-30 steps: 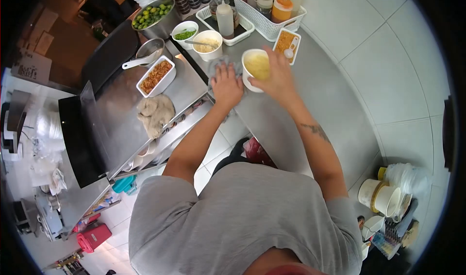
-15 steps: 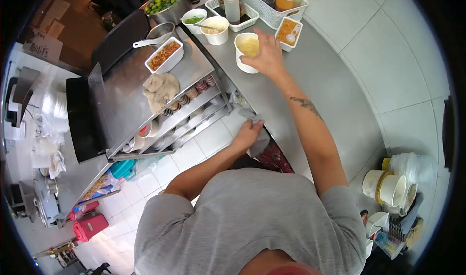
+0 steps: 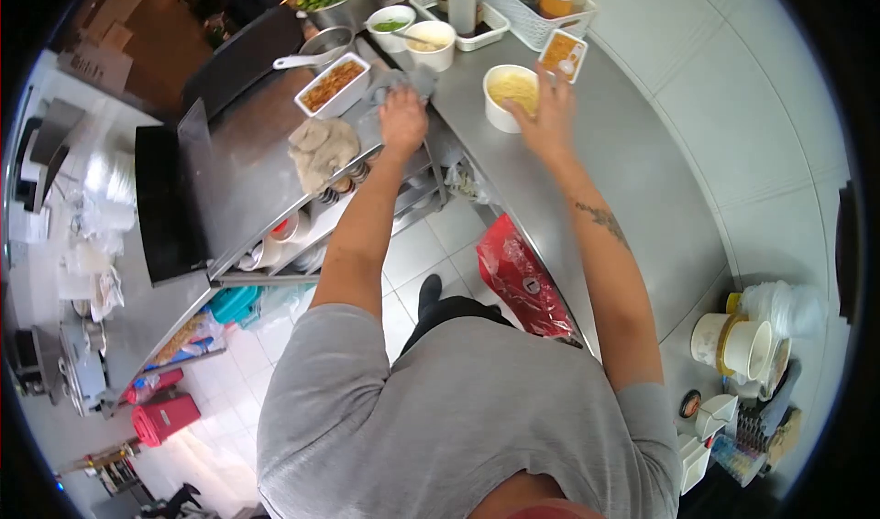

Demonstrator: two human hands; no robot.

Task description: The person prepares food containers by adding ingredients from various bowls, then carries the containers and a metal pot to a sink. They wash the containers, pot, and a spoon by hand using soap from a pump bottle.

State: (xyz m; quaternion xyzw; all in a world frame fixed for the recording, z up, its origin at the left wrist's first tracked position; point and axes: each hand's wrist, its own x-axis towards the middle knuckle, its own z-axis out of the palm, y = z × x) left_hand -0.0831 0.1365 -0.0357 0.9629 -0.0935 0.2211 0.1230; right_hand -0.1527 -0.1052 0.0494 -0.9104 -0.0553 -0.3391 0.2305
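Observation:
My left hand [image 3: 403,123] is closed on a grey cloth [image 3: 420,82] at the corner of the left steel worktop, beside a white tray [image 3: 339,104] of reddish-brown food. On the right counter, my right hand [image 3: 548,123] holds the near right side of a white tub [image 3: 503,116] with pale yellow shreds inside, thumb at its front and fingers by the rim. Just beyond that hand stands a small white tray [image 3: 575,71] of orange crumbs with a white spoon. A second white tub [image 3: 433,59] holds pale food and a utensil.
A beige cloth [image 3: 323,152] lies by the left worktop's edge. Farther back are a green-filled bowl [image 3: 389,38], a pot of green fruit [image 3: 353,15], a white bottle [image 3: 462,7] and a basket [image 3: 532,35]. A red package [image 3: 521,281] sits below the right counter.
My left hand has moved forward and left with the grey cloth, from the counter's front edge onto the left worktop. The tub under my right hand has shifted slightly right. The view has shifted.

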